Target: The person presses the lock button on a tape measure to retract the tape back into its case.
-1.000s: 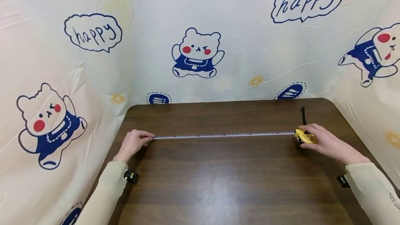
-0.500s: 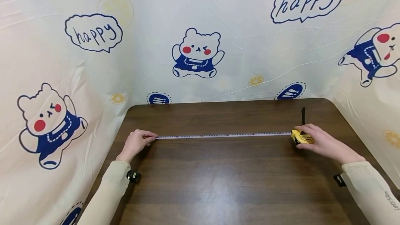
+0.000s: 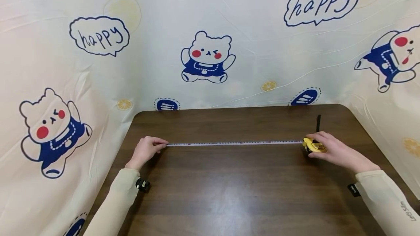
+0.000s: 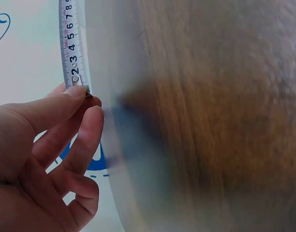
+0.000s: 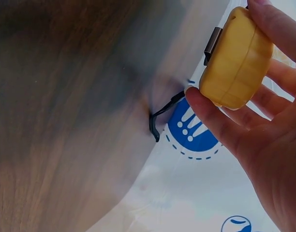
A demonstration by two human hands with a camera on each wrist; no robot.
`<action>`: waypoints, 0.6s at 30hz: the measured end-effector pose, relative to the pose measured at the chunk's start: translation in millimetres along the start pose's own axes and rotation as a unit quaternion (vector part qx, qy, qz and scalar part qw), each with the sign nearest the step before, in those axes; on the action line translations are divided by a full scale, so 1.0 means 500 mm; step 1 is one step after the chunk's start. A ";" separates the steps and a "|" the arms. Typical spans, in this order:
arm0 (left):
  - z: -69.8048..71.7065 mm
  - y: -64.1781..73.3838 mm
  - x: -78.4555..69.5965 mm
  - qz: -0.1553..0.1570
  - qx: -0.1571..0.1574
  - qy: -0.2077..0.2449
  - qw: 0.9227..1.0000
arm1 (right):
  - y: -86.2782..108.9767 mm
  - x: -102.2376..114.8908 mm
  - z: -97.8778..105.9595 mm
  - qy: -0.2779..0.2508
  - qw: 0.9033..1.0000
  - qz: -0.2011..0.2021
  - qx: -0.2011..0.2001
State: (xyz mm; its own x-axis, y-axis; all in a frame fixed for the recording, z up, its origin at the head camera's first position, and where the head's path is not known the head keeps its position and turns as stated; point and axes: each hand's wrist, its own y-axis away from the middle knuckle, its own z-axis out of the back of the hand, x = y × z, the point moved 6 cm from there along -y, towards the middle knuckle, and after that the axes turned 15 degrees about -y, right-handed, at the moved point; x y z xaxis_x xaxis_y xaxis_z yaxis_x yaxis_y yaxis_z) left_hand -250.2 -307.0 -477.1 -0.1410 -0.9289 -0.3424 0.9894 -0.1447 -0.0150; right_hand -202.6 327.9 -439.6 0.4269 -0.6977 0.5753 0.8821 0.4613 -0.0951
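Note:
A yellow tape measure [image 3: 314, 145] is gripped in my right hand [image 3: 339, 151], thumb and fingers round its case. From it the white blade [image 3: 236, 143] stretches straight to the left, across and above the table. My left hand [image 3: 144, 151] pinches the blade's free end between thumb and forefinger. Low numbers show on the blade [image 4: 73, 53] beside that pinch in the left wrist view. The yellow case [image 5: 237, 60] carries a dark metal clip, seen in the right wrist view. A black wrist strap [image 3: 318, 123] hangs from the case toward the far edge.
Under both hands lies a brown wooden table [image 3: 229, 185] with rounded far corners. A pale cloth [image 3: 249, 61] printed with bears and lettering hangs behind it and at both sides. Each forearm wears a small black wrist device [image 3: 143, 185].
My right hand has shifted a little left with the tape measure. My left hand has drifted slightly right with the blade end. The stretch of blade between them is shorter.

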 end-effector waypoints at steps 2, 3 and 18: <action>-0.002 -0.001 -0.003 0.000 0.002 0.001 1.000 | 0.000 0.001 -0.001 -0.001 1.000 -0.004 0.002; -0.004 -0.002 -0.004 0.000 0.003 0.002 1.000 | 0.000 0.002 -0.002 -0.001 1.000 -0.003 0.002; -0.014 -0.007 -0.030 -0.008 0.011 0.009 1.000 | -0.013 0.010 -0.014 0.001 1.000 0.004 0.007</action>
State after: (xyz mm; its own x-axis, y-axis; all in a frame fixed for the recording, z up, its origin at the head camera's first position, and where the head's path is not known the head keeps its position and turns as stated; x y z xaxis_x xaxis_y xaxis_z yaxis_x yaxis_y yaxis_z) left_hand -251.3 -290.0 -478.5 -0.1557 -0.9199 -0.3600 0.9860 -0.1669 0.0001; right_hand -204.7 317.6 -441.9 0.4340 -0.6958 0.5723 0.8759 0.4746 -0.0871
